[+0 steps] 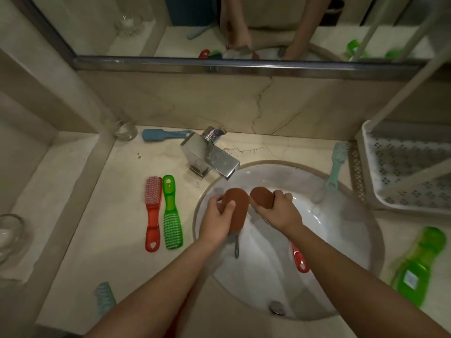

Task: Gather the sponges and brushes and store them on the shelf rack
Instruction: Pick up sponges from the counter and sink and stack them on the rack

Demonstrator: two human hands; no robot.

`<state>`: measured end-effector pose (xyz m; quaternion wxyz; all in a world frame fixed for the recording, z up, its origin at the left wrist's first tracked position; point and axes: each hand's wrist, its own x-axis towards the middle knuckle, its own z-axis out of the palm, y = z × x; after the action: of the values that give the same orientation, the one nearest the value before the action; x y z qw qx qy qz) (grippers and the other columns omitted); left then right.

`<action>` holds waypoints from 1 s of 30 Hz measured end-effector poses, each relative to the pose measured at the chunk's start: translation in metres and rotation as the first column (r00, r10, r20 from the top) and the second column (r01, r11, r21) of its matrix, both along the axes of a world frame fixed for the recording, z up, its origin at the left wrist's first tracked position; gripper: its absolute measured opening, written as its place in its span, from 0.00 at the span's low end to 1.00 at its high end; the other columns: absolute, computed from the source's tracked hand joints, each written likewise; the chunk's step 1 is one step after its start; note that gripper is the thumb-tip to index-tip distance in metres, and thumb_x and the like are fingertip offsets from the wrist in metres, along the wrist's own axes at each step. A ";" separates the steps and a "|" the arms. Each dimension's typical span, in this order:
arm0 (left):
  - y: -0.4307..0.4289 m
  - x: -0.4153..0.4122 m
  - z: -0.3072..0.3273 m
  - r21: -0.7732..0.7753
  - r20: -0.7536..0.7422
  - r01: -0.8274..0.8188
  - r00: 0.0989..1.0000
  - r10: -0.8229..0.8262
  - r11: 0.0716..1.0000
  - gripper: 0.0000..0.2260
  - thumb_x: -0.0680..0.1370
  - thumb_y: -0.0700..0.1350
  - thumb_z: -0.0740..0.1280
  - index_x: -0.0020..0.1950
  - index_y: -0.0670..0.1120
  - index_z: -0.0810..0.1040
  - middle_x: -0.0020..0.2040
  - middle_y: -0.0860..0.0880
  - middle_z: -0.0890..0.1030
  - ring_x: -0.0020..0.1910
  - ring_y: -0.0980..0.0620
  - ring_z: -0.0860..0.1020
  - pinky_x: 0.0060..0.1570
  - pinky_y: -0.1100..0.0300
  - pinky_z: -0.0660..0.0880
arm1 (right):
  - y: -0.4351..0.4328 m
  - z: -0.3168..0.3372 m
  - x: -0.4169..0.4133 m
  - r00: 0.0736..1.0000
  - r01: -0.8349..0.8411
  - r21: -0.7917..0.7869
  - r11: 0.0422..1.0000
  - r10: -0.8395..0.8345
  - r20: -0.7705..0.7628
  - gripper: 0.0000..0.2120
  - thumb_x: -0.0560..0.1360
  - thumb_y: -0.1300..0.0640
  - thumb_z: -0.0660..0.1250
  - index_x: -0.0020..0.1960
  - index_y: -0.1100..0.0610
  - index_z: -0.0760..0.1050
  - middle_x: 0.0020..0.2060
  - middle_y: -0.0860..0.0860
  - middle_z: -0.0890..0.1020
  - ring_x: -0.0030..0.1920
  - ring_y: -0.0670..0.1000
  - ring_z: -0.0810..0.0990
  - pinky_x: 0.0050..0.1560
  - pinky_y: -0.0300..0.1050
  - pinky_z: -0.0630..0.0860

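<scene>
Count: six brushes, two sponges, two glasses.

- **7 o'clock from the sink point(341, 252), nearest:** one pale blue brush point(105, 298) lies on the counter point(109, 240), blurred.
- **5 o'clock, inside the sink:** one red brush point(300, 258), partly under the right forearm.
- **6 o'clock:** a thin grey handle point(236, 247) shows below the left hand. I cannot tell what it belongs to.
- **Sink centre:** the left hand point(216, 222) is curled round the left sponge point(238, 206), with the thumb across its face. The right hand point(280, 211) grips the right sponge point(262, 197). Both sponges are brown and sit just beside each other, below the tap point(210, 154) spout.
- **9 o'clock, on the counter:** a second red brush point(153, 213) and a green brush point(172, 212) lie side by side.
- **4 o'clock:** one green plastic item point(419, 264) with a label, blurred; brush or bottle, I cannot tell.
- **2 o'clock:** one teal brush point(336, 167) lies between the sink and the white shelf rack point(402, 162).
- **11 o'clock, against the wall:** one blue brush point(166, 134), with a glass point(125, 129) beside it.
- **Far left edge:** a second glass point(9, 232).
- **Above:** a mirror point(170, 25).
</scene>
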<state>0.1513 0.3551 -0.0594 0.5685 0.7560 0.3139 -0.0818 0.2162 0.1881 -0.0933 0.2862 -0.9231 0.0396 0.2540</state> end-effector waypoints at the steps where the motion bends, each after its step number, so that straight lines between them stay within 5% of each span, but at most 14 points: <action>1: -0.003 -0.003 0.005 -0.008 0.011 0.001 1.000 -0.001 1.000 0.20 0.80 0.50 0.64 0.70 0.46 0.67 0.59 0.49 0.78 0.46 0.58 0.76 0.39 0.72 0.69 | -0.002 0.007 -0.005 0.997 0.069 0.053 0.996 -0.068 -0.023 0.40 0.64 0.24 0.62 0.62 0.54 0.68 0.56 0.52 0.70 0.51 0.55 0.78 0.53 0.52 0.78; 7: -0.026 -0.013 0.044 -0.092 0.108 -0.008 0.994 0.018 0.996 0.19 0.80 0.45 0.61 0.70 0.47 0.63 0.51 0.53 0.76 0.46 0.60 0.76 0.37 0.66 0.70 | -0.012 0.060 -0.035 0.933 0.357 0.499 0.789 -0.284 -0.219 0.29 0.68 0.36 0.68 0.56 0.57 0.67 0.37 0.51 0.78 0.33 0.50 0.75 0.29 0.42 0.71; 11: -0.050 -0.012 0.078 -0.163 0.224 -0.013 0.973 0.049 0.987 0.15 0.80 0.43 0.60 0.67 0.51 0.65 0.53 0.51 0.77 0.47 0.58 0.77 0.37 0.64 0.72 | -0.027 0.099 -0.046 0.921 0.390 0.573 0.720 -0.317 -0.228 0.24 0.73 0.43 0.67 0.59 0.57 0.67 0.47 0.53 0.79 0.43 0.52 0.79 0.34 0.44 0.75; 16: -0.080 -0.008 0.121 -0.183 0.345 -0.018 0.935 0.081 0.983 0.12 0.81 0.43 0.60 0.63 0.53 0.66 0.52 0.54 0.76 0.47 0.62 0.75 0.35 0.70 0.71 | -0.054 0.158 -0.050 0.939 0.319 0.670 0.670 -0.320 -0.127 0.19 0.75 0.49 0.65 0.63 0.54 0.69 0.52 0.52 0.80 0.43 0.50 0.79 0.36 0.46 0.80; 21: -0.106 -0.001 0.169 -0.149 0.437 -0.068 0.890 0.128 0.987 0.10 0.81 0.45 0.60 0.62 0.52 0.69 0.61 0.50 0.74 0.52 0.58 0.75 0.41 0.68 0.68 | -0.075 0.216 -0.049 0.968 0.169 0.774 0.611 -0.249 -0.015 0.27 0.72 0.50 0.65 0.68 0.37 0.63 0.54 0.51 0.80 0.48 0.51 0.80 0.46 0.52 0.84; 25: -0.123 0.007 0.214 -0.156 0.569 -0.111 0.802 0.181 0.982 0.10 0.81 0.43 0.61 0.61 0.52 0.68 0.61 0.50 0.73 0.54 0.55 0.74 0.42 0.69 0.69 | -0.089 0.253 -0.042 0.969 0.065 0.829 0.556 -0.233 0.081 0.36 0.73 0.57 0.64 0.76 0.39 0.56 0.57 0.48 0.78 0.54 0.51 0.80 0.47 0.49 0.83; 30: -0.146 0.009 0.268 -0.135 0.711 -0.077 0.687 0.150 0.988 0.09 0.81 0.43 0.60 0.52 0.59 0.70 0.57 0.54 0.74 0.58 0.52 0.75 0.57 0.53 0.76 | -0.110 0.299 -0.030 0.952 -0.015 0.886 0.464 -0.266 0.155 0.33 0.73 0.58 0.64 0.74 0.39 0.61 0.61 0.46 0.78 0.57 0.50 0.79 0.50 0.48 0.81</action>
<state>0.1606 0.2093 0.2086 0.6848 0.6792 0.1087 0.2406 0.1865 0.0782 0.2058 0.7389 -0.6647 -0.0673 0.0873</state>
